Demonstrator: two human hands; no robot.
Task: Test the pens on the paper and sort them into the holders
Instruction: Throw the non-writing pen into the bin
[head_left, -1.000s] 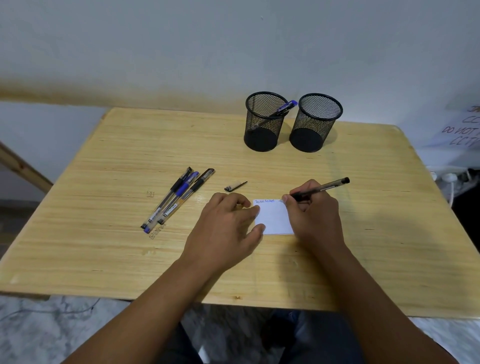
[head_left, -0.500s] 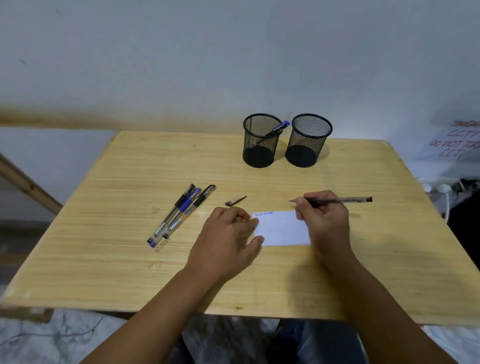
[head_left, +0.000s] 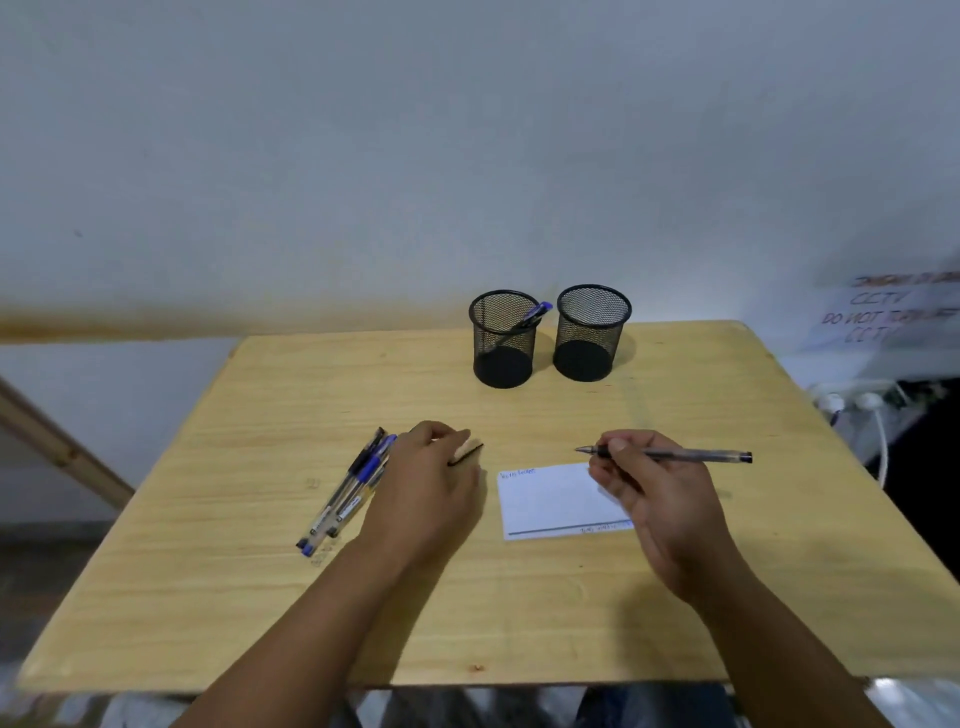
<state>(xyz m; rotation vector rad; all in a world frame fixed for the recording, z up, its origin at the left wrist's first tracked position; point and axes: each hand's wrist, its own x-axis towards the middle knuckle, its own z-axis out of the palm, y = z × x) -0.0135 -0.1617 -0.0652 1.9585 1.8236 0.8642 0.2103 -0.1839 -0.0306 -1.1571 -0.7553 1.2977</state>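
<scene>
A: Well, the cap comes next, I'd judge. The right hand (head_left: 657, 499) pinches the uncapped pen (head_left: 675, 454) near its tip, thumb and fingers curled round the barrel, the point aimed left and lifted clear of the paper (head_left: 556, 501).

B: And the left hand (head_left: 431, 478)?

A: It lies left of the paper, fingers curled over the small black cap (head_left: 466, 453), fingertips on it. Whether it is pinched or only touched, I cannot tell.

B: How to do it well?

A: Bring the cap's open end straight onto the tip, both in line, and press until it seats; a skewed push could smear ink on a finger.

B: Then sort?

A: Yes. The holders stand at the far side: the left holder (head_left: 503, 340) has a blue pen (head_left: 535, 313) leaning in it, the right holder (head_left: 592, 332) looks empty. The untested pens (head_left: 348, 491) lie just left of the left hand.
</scene>
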